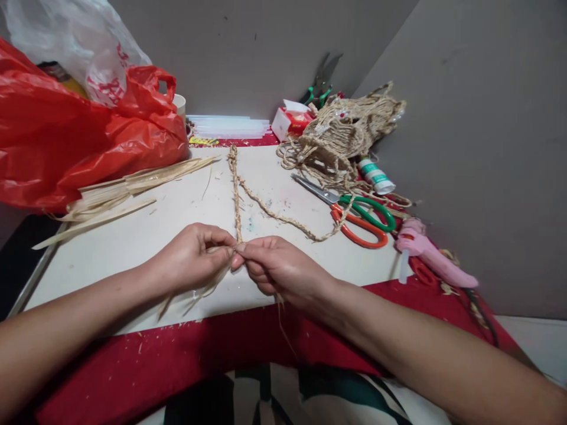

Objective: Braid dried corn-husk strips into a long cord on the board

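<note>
A braided straw cord (237,203) runs straight down the white board toward me, and its near end meets my fingertips. My left hand (199,254) pinches the cord's loose straw strands between thumb and fingers, with pale ends hanging below it. Touching it from the other side, my right hand (274,262) is closed in a pinch on strands at the same spot, and a thin fibre dangles under it. The exact crossing of the strands is hidden by my fingers. From the cord's upper part a twisted length (283,219) curves right toward the scissors (354,218).
Flat dry straw strips (137,183) lie at left beside a red plastic bag (88,136). Behind stand clear glue sticks (225,127) and a tissue box (292,120). To the right are a heap of braided cord (345,130), a spool (376,176) and a pink glue gun (436,257).
</note>
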`<state>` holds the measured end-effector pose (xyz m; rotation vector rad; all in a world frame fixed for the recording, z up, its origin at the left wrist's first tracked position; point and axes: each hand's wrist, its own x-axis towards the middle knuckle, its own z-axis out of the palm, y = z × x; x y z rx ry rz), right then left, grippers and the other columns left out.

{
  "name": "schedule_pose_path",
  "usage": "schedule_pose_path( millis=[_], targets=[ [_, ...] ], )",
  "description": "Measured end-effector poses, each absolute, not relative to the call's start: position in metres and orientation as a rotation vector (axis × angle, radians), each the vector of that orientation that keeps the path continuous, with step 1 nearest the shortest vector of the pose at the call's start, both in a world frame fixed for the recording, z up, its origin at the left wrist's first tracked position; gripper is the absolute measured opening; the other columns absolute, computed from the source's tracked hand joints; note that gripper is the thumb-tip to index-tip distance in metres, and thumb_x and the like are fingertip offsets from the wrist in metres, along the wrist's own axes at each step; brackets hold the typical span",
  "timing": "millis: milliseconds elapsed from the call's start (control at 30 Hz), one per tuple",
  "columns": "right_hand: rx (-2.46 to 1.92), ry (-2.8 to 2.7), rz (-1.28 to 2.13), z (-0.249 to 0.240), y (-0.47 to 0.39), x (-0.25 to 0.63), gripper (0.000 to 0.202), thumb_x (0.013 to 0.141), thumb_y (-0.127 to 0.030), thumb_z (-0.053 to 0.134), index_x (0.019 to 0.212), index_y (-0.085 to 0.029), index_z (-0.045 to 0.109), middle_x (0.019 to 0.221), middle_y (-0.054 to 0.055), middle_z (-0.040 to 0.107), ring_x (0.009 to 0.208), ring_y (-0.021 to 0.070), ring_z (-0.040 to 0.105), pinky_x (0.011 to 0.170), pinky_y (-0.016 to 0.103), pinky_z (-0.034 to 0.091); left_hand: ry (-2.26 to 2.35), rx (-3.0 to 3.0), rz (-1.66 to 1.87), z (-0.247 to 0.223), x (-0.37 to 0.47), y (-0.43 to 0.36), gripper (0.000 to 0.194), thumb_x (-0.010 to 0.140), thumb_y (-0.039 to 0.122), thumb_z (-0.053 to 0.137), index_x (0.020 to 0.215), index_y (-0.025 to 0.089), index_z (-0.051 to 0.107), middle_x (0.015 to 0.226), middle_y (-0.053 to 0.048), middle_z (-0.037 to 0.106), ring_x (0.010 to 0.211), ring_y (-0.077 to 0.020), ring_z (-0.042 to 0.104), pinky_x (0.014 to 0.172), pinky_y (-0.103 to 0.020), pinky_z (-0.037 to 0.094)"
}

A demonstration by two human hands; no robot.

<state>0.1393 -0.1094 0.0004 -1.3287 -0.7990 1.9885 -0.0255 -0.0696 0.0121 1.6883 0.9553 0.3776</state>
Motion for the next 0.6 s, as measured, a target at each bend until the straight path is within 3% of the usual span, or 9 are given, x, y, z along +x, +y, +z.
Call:
schedule_pose_path(
  millis=[167,300,600],
  targets=[
    [-1.324,-0.762,1.898,0.0,-0.116,0.132,0.028,0.075,-0.032,0.059,0.056,-0.016,0.046,0.037,-0.01,0.027,0.033,0.0021,0.014,0.033,0.018,0.01,0.97,1.634,0.238,0.024,-0.026,-0.077,0.023,0.081,0.03,0.048,0.075,0.014,0.063,0.052,0.002,0.054,0.044,-0.0076,0.042,0.043,-0.019,0.032],
    [-1.271,-0.708,1.946,-0.001,-0.118,0.13,0.035,0.074,-0.032,0.059,0.052,-0.018,0.036,0.039,-0.01,0.027,0.034,0.0018,0.014,0.034,0.018,0.009,1.046,1.527,0.279,0.017,-0.023,-0.09,0.018,0.082,0.031,0.046,0.082,0.015,0.056,0.055,0.001,0.056,0.043,-0.0091,0.047,0.042,-0.019,0.033],
    [-1.213,-0.679,1.986,-0.002,-0.12,0.132,0.019,0.07,-0.025,0.061,0.061,-0.015,0.048,0.041,-0.012,0.024,0.037,0.0016,0.011,0.036,0.018,0.008,1.053,1.599,0.359,0.02,-0.019,-0.099,0.016,0.075,0.026,0.055,0.086,0.015,0.059,0.049,0.005,0.047,0.044,-0.008,0.039,0.043,-0.02,0.029]
  ],
)
